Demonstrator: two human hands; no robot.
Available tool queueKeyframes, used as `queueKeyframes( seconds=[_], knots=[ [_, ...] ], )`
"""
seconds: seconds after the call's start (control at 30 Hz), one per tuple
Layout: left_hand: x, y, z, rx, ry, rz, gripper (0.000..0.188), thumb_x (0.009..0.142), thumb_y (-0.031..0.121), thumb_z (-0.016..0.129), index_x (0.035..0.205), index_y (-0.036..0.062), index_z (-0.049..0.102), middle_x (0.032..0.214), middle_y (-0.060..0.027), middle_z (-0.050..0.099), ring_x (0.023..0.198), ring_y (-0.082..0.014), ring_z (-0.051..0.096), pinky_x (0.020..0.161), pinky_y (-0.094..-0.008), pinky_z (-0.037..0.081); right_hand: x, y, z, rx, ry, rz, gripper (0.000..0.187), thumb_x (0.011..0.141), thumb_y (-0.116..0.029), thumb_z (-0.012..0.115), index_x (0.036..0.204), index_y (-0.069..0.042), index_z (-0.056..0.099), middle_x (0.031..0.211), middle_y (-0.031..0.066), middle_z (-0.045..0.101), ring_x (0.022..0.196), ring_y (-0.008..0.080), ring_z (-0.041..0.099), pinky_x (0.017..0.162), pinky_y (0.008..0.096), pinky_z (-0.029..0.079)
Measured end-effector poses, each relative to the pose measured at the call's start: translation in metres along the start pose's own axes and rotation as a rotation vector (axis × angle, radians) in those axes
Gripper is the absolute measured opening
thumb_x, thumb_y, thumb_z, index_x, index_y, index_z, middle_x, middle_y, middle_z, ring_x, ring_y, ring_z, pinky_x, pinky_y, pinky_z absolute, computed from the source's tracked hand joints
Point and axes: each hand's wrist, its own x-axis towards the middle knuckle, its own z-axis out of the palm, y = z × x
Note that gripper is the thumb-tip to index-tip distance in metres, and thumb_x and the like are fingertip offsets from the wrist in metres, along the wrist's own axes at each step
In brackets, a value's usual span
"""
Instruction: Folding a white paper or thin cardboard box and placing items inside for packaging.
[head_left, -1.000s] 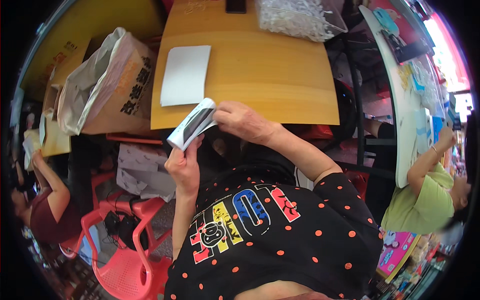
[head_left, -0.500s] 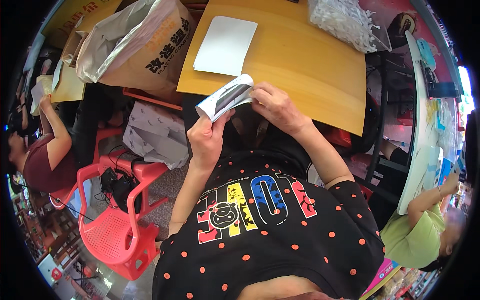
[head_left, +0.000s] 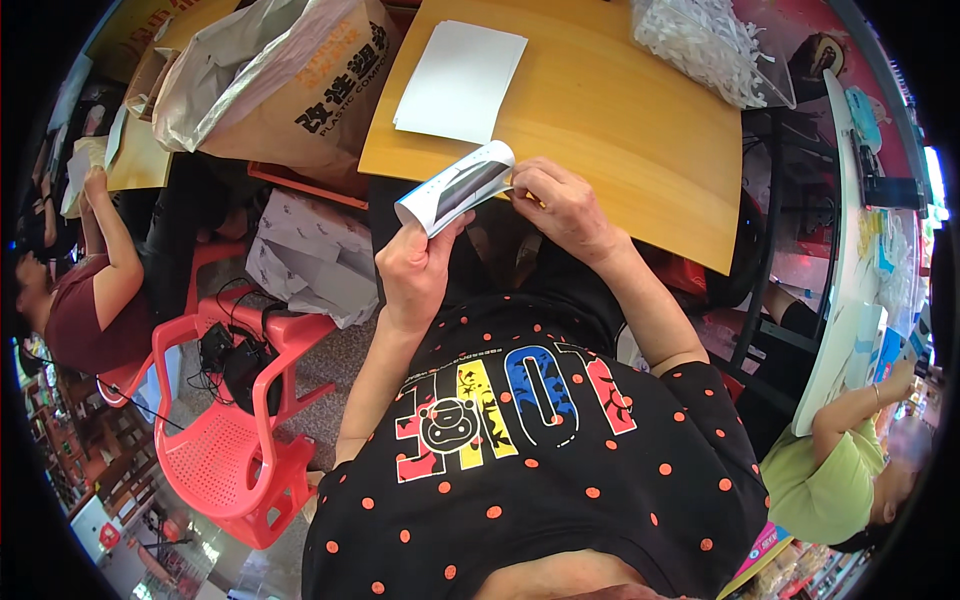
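A printed sheet of paper [head_left: 455,188], white and blue with a dark picture on it, is curled into a loose roll above the near edge of the table. My left hand [head_left: 412,275] grips it from below, thumb up against the paper. At its right end my right hand [head_left: 568,212] has bent fingers pinching the edge. Whether it is one sheet or several layers, I cannot tell. Just beyond the roll, white paper sheets [head_left: 462,80] lie stacked on the yellow wooden table [head_left: 620,140].
A large printed sack [head_left: 290,90] stands left of the table. Behind me on the left is a red plastic chair [head_left: 225,440] with black cables. A clear bag of white paper strips [head_left: 700,50] sits at the far right corner. Other people [head_left: 100,300] work at both sides.
The curled paper and both hands shift slightly right in the picture, as does the table. My right fingers stay at the paper's edge, a little more bent.
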Motion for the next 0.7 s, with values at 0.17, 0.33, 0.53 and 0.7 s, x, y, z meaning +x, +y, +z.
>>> queueKeyframes(
  seconds=[0.17, 0.33, 0.53, 0.7],
  knots=[
    [0.0003, 0.0005, 0.0021, -0.018, 0.006, 0.006, 0.017, 0.088, -0.004, 0.059, 0.104, -0.0091, 0.063, 0.095, -0.0123, 0.068, 0.085, -0.0199, 0.069, 0.074, -0.0298, 0.058, -0.0011, -0.0011, 0.001, -0.004, -0.03, 0.038, 0.02, 0.07, 0.005, 0.068, 0.078, -0.003, 0.051, 0.084, 0.009, 0.058, 0.076, 0.026, 0.06, 0.065, 0.0328, 0.05],
    [0.0001, -0.0022, 0.0023, 0.008, 0.003, 0.02, 0.017, 0.089, -0.004, 0.059, 0.103, -0.0093, 0.064, 0.095, -0.0126, 0.068, 0.085, -0.0204, 0.069, 0.074, -0.03, 0.057, -0.0053, 0.0024, 0.0017, 0.035, -0.059, 0.101, 0.021, 0.071, 0.004, 0.068, 0.08, -0.003, 0.05, 0.082, 0.0091, 0.057, 0.072, 0.025, 0.058, 0.062, 0.0314, 0.048],
    [0.0011, -0.0027, 0.001, -0.019, 0.015, 0.023, 0.017, 0.088, -0.003, 0.06, 0.103, -0.0088, 0.063, 0.093, -0.0132, 0.069, 0.084, -0.0205, 0.069, 0.073, -0.03, 0.057, -0.001, -0.0004, -0.0006, 0.056, 0.07, 0.142, 0.021, 0.071, 0.006, 0.07, 0.086, -0.004, 0.058, 0.082, 0.0078, 0.058, 0.07, 0.0218, 0.059, 0.061, 0.0301, 0.049],
    [0.0046, 0.0004, 0.0047, -0.004, 0.055, 0.056, 0.016, 0.087, -0.002, 0.061, 0.103, -0.0072, 0.063, 0.088, -0.0142, 0.07, 0.081, -0.0201, 0.07, 0.069, -0.0287, 0.057, 0.0019, 0.0063, 0.0008, 0.01, 0.106, -0.016, 0.022, 0.07, 0.007, 0.07, 0.087, -0.004, 0.06, 0.085, 0.0084, 0.061, 0.074, 0.0233, 0.062, 0.064, 0.0308, 0.051]
  ],
)
